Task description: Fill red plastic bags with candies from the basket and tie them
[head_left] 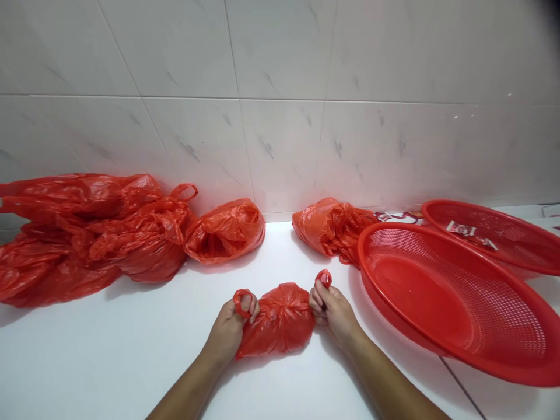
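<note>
A filled red plastic bag (280, 324) rests on the white surface in front of me, gathered and creased at its top middle. My left hand (238, 321) is closed on one handle of the bag, and a loop of that handle sticks up above the fingers. On the other side, my right hand (330, 309) grips the opposite handle, its loop poking up over the thumb. Both handles are pulled outward, away from each other. What is inside the bag is hidden.
Several bulging red bags (144, 245) lie along the tiled wall (280, 146) at left. A single red bag (231, 230) sits beside them, its mouth facing me. Another red bag (324, 227) lies right of centre. A large red plastic colander (420, 297) and a second one (516, 239) stand at right.
</note>
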`<control>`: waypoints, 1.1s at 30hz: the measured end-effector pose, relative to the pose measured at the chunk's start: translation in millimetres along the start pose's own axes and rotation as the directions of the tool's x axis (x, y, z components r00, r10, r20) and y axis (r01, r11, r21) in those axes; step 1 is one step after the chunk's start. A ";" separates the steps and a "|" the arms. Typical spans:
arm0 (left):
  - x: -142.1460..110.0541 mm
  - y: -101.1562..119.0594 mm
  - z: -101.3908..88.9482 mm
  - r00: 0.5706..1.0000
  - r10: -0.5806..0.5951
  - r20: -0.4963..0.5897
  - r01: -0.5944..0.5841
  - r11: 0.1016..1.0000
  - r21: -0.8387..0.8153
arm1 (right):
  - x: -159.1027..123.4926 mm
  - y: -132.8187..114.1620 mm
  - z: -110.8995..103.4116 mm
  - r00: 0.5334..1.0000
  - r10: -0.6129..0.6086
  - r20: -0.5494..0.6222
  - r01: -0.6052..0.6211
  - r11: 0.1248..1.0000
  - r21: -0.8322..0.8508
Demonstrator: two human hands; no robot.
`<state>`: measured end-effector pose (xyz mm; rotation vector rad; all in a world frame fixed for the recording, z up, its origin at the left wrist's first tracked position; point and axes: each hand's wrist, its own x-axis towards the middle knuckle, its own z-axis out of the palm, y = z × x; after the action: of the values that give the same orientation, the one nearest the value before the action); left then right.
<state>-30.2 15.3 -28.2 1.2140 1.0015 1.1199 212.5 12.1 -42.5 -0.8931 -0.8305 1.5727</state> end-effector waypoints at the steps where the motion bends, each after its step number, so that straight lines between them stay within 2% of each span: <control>1: -0.1 1.2 -1.0 0.999 0.038 0.008 -0.038 0.999 0.029 | -0.6 1.7 -0.6 0.998 -0.066 -0.007 0.066 0.997 -0.049; 3: -1.2 4.8 -2.4 0.994 0.109 0.018 -0.109 0.994 0.030 | -2.1 2.9 -2.8 0.968 -0.251 -0.013 0.242 0.944 -0.226; 5: -3.8 8.1 -2.8 0.988 0.146 0.056 -0.144 0.989 -0.039 | -4.6 2.0 -5.7 0.920 -0.388 0.045 0.365 0.813 -0.453; 6: -5.5 8.9 -2.5 0.984 0.150 0.093 -0.143 0.987 -0.077 | -6.2 1.3 -6.8 0.913 -0.396 0.099 0.382 0.743 -0.549; 8: -8.9 7.7 -0.9 0.971 0.135 0.199 -0.122 0.990 -0.077 | -9.7 0.8 -7.1 0.933 -0.302 0.195 0.351 0.649 -0.675; 10: -11.4 3.2 2.0 0.951 0.125 0.282 -0.153 0.985 0.079 | -12.9 2.3 -4.0 0.949 -0.181 0.260 0.315 0.610 -0.727; 13: -13.1 -5.1 7.1 0.937 0.151 0.316 -0.278 0.869 0.410 | -15.5 5.7 4.8 0.941 -0.148 0.305 0.331 0.595 -0.732; 16: -13.7 -8.4 10.6 0.935 0.192 0.299 -0.334 0.760 0.557 | -15.6 6.2 12.3 0.927 -0.187 0.324 0.370 0.588 -0.719; 19: -14.2 -4.6 12.8 0.940 0.199 0.278 -0.330 0.744 0.581 | -15.6 3.8 16.1 0.918 -0.202 0.341 0.392 0.575 -0.718; 26: -13.9 7.5 19.1 0.935 0.220 0.277 -0.342 0.766 0.544 | -16.3 3.0 18.6 0.910 -0.237 0.339 0.414 0.530 -0.740; 33: -12.9 8.1 15.2 0.923 0.214 0.320 -0.358 0.784 0.508 | -15.2 1.9 16.3 0.898 -0.283 0.337 0.439 0.526 -0.729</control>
<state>-18.5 -0.1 -18.7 1.9928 1.0018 0.8893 199.2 -4.0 -34.7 -1.0947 -1.8158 0.8599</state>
